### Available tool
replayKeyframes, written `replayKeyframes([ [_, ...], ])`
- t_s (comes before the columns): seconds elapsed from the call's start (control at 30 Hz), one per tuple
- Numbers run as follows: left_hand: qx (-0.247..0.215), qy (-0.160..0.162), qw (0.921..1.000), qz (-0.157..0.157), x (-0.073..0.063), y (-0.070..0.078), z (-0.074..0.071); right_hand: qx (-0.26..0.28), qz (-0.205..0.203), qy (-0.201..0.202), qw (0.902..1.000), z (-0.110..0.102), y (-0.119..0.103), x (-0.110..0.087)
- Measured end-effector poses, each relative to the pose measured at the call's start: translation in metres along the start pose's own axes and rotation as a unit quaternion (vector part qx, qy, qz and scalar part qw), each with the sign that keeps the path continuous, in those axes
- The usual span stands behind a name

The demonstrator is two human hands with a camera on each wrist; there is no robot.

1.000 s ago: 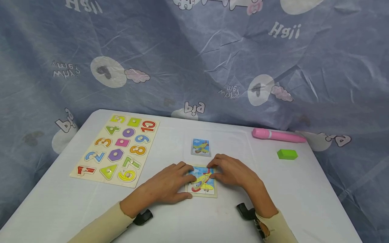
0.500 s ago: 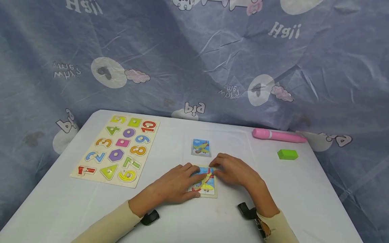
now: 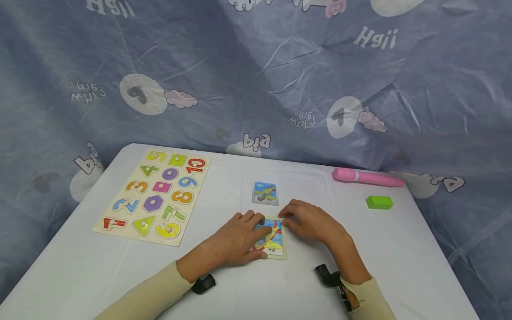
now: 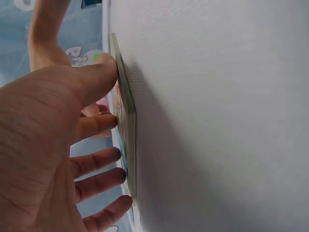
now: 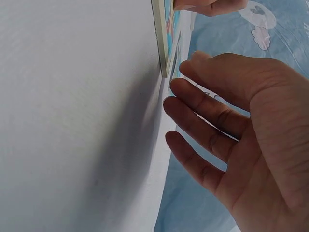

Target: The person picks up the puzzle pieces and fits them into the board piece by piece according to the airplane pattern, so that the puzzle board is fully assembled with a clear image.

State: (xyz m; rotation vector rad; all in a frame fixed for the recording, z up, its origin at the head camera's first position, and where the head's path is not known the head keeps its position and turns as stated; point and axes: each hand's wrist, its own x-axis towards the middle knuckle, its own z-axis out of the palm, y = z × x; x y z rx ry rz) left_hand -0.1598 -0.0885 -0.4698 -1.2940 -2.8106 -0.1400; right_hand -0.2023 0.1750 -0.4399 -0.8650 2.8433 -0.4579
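Observation:
A square jigsaw puzzle [image 3: 276, 245] with a yellow airplane on blue sky lies in a pale wooden frame on the white table. My left hand [image 3: 236, 240] rests on its left part, fingers spread and fairly straight, covering some of the picture. In the left wrist view, the thumb and fingertips touch the top of the puzzle frame [image 4: 131, 150]. My right hand [image 3: 312, 223] is at the upper right corner, fingers loosely bent. The right wrist view shows that hand [image 5: 236, 125] beside the frame's corner [image 5: 163, 53], with nothing in its grasp.
Behind the puzzle lies a small airplane picture card [image 3: 265, 193]. To the left is a number and shape peg board [image 3: 188, 214]. A pink marker-shaped object [image 3: 370, 178] and a green block [image 3: 379, 202] lie at the right. A patterned blue cloth [image 3: 224, 89] hangs behind the table.
My left hand has slid to the right over the puzzle, covering more of its left side. My right hand has drawn slightly away to the right from the corner.

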Motion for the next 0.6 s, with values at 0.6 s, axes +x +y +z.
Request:
replayKeyframes([
  [0.6, -0.101, 0.032, 0.9916, -0.075, -0.043, -0.024, -0.035, -0.04, 0.012, 0.051, 0.9978, -0.021, -0.004, -0.022],
])
